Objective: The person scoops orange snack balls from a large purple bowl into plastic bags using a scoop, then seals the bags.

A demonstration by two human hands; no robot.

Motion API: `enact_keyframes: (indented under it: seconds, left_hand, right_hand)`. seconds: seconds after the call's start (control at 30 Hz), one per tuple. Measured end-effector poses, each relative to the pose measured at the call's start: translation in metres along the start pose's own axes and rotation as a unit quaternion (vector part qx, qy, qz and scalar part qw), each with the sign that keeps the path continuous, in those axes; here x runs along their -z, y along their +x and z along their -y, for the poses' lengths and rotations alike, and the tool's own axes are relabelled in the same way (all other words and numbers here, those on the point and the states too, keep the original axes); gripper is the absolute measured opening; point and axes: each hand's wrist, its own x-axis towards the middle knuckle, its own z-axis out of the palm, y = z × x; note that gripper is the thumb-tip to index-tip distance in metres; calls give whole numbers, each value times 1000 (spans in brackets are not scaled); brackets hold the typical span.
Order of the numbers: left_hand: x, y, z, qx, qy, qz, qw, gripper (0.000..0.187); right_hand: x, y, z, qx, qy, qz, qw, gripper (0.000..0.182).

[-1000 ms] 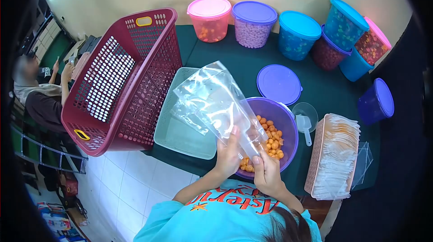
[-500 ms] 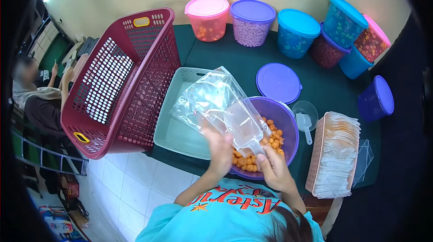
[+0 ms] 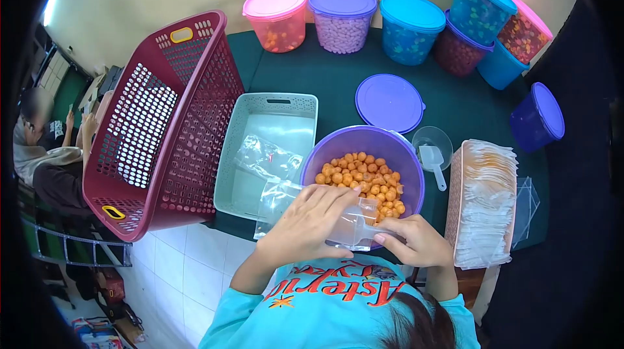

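My left hand [image 3: 311, 222] is wrapped over a clear plastic bag [image 3: 277, 198], low in front of the purple bucket [image 3: 418, 173]. A clear scoop [image 3: 348, 235] sits inside the bag's mouth. Its handle is pinched in my right hand [image 3: 419, 240] at the bucket's front rim. Round orange snacks [image 3: 364, 177] fill the bottom of the bucket. Left of it, another clear bag [image 3: 266, 156] lies in the pale green tray [image 3: 224, 183]. Whether the scoop holds any snacks cannot be made out.
A maroon basket [image 3: 195, 134] stands at the left. Several lidded tubs, including a pink one [image 3: 276, 21], line the back. A purple lid [image 3: 390, 103], a white scoop [image 3: 432, 164] in a clear bowl and a pink basket [image 3: 455, 209] of packets lie right. A person [image 3: 55, 154] sits far left.
The bag and scoop have come down toward my body, and my left hand now covers the bag. The bucket's snacks and the bag in the tray show more fully. The view has shifted slightly.
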Motion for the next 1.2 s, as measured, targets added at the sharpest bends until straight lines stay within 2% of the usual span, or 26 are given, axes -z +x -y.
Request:
enact_keyframes:
  seconds: [0.17, 0.23, 0.3, 0.33, 0.4, 0.43, 0.5, 0.53, 0.63, 0.7, 0.73, 0.8, 0.83, 0.93, 1.0, 1.1, 1.2]
  left_hand:
    - [7, -9, 5, 17, -15, 4, 1000, 74]
    - [11, -18, 13, 27, -23, -3, 999, 71]
    - [9, -34, 33, 80, 6, -121, 989, 75]
    - [10, -43, 39, 82, 7, -122, 989, 75]
    - [10, -59, 48, 149, -99, -224, 958, 79]
    - [9, -64, 50, 159, -119, -234, 952, 85]
    - [5, -68, 50, 146, -134, -249, 948, 87]
    - [2, -68, 49, 131, -149, -266, 943, 89]
    - [-7, -67, 48, 121, -185, -232, 947, 93]
    - [-13, -66, 45, 121, -193, -219, 949, 94]
    - [-15, -66, 45, 118, -201, -205, 951, 94]
    - [-18, -66, 46, 114, -203, -194, 953, 95]
    - [-20, -65, 47, 107, -223, -186, 951, 95]
    - [-24, -61, 49, 98, -263, -173, 944, 94]
    - [-26, -59, 52, 94, -285, -168, 939, 94]
    - [-27, -57, 57, 72, -295, -155, 940, 96]
    - [-25, -57, 59, 88, -337, -158, 924, 98]
  right_hand:
    - [13, 0, 11, -6, -87, 51, 995, 17]
    - [27, -3, 14, -2, -99, 29, 995, 17]
    - [44, -7, 16, -18, -104, -22, 994, 15]
    - [53, -6, 20, -39, -134, -46, 989, 15]
    - [59, 4, 24, -107, -223, -90, 965, 14]
    - [58, 13, 19, -107, -221, -89, 965, 14]
    - [51, 34, -4, -78, -388, -101, 913, 15]
    - [47, 43, -10, -78, -388, -101, 913, 15]
    - [33, 69, -28, -107, -424, -40, 898, 16]
    - [23, 79, -42, -43, -505, -53, 860, 13]
    - [17, 83, -45, -44, -504, -52, 861, 13]
    - [4, 91, -47, -32, -652, -48, 756, 12]
    - [-3, 95, -47, -67, -660, -24, 748, 20]
    - [-13, 99, -58, -62, -689, -29, 721, 22]
    - [-15, 99, -59, -59, -693, -47, 717, 19]
    - [-14, 100, -56, -98, -673, -23, 733, 15]
    - [-12, 100, -61, -81, -646, -61, 756, 12]
